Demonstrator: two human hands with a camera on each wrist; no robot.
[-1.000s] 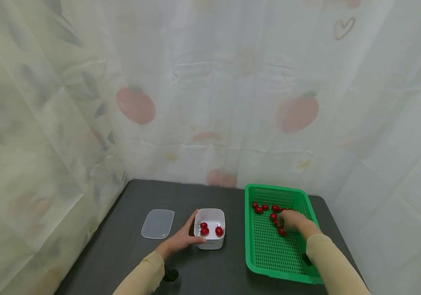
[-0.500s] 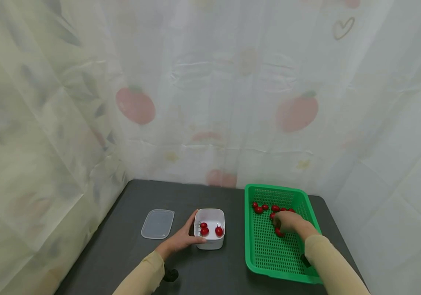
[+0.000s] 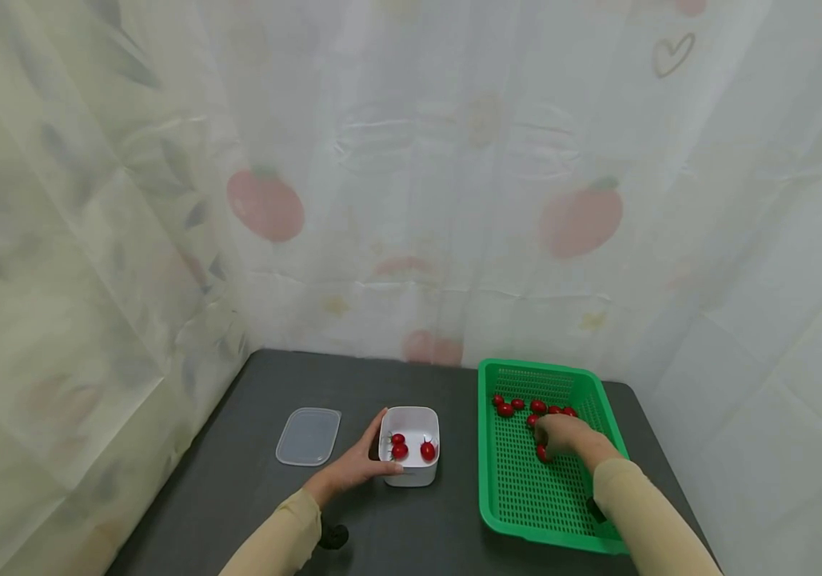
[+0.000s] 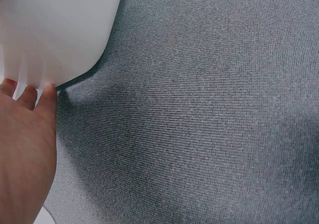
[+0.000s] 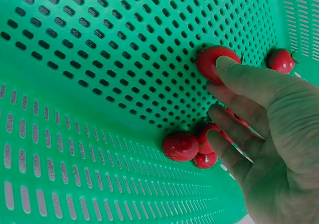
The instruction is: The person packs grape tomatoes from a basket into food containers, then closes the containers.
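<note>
My left hand (image 3: 357,466) holds a small white plastic container (image 3: 411,478) at its near left corner, thumb along the near side and fingers against the left wall. The left wrist view shows the fingertips (image 4: 49,92) on the container's smooth wall (image 4: 65,35). Three cherry tomatoes (image 3: 400,452) lie inside it. Over in a green plastic basket (image 3: 500,480), my right hand (image 3: 568,432) pinches a cherry tomato (image 5: 212,62) between thumb and index finger. Its other fingers reach toward several more cherry tomatoes (image 5: 180,146) against the basket wall.
A translucent square lid (image 3: 309,438) lies flat on the dark grey table (image 3: 375,532), left of the container. Toward the back of the basket sit several loose cherry tomatoes (image 3: 504,410). A white curtain (image 3: 397,160) with printed fruit hangs behind the table.
My right hand has shifted slightly left within the basket, and the cherry tomato at its fingertips has moved left with it. The left hand and the container have stayed in place.
</note>
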